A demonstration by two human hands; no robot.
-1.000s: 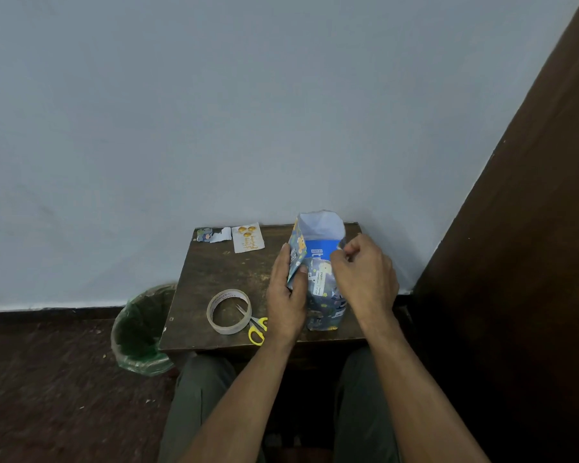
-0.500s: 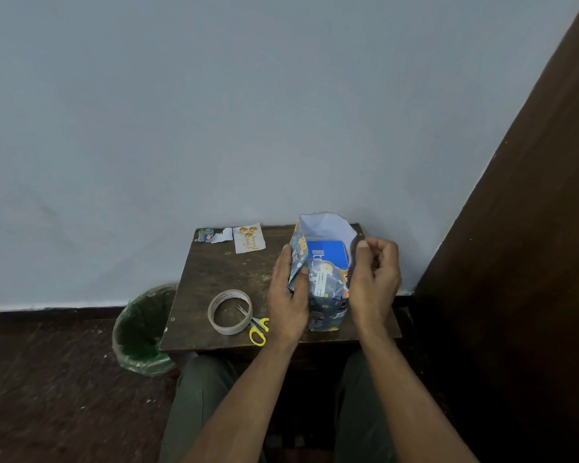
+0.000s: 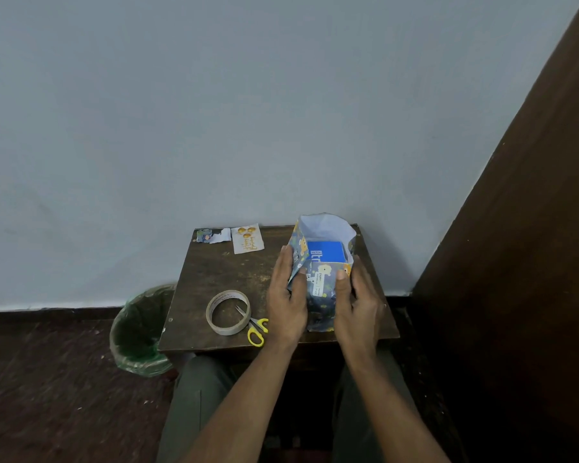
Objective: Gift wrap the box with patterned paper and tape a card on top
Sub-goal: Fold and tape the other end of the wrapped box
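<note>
Fingers (image 3: pixel 283 262) of the left hand (image 3: pixel 286 302) are lying nearly straight along the left side of the wrapped box (image 3: pixel 325 257), with the thumb pressing the near face; the right hand (image 3: pixel 356 302) is mirroring this on the right side, its thumb flat on the front and the rest of its fingers hidden behind the paper, so I cannot tell how they are curling. Both hands are cupping the parcel, not pinching it.

The box is standing upright at the right rear of the small wooden table (image 3: pixel 221 279), sleeved in patterned paper (image 3: pixel 325 228) whose top end is standing open like a tube — the blue top of the box is showing inside.

The step in hand looks to be closing this open end. To do it well, the hands should be keeping the sleeve snug against the box, pushing the side walls inward first so clean triangular flaps are forming, then creasing each fold sharply along the box edge before folding the flaps down. One hand should be pinning the folds while the other is reaching for the tape roll (image 3: pixel 228 312) lying near the scissors (image 3: pixel 254 327) — letting go early risks the paper springing open.

The card (image 3: pixel 247 242) is waiting at the back edge, beside a paper scrap (image 3: pixel 213 235).
</note>
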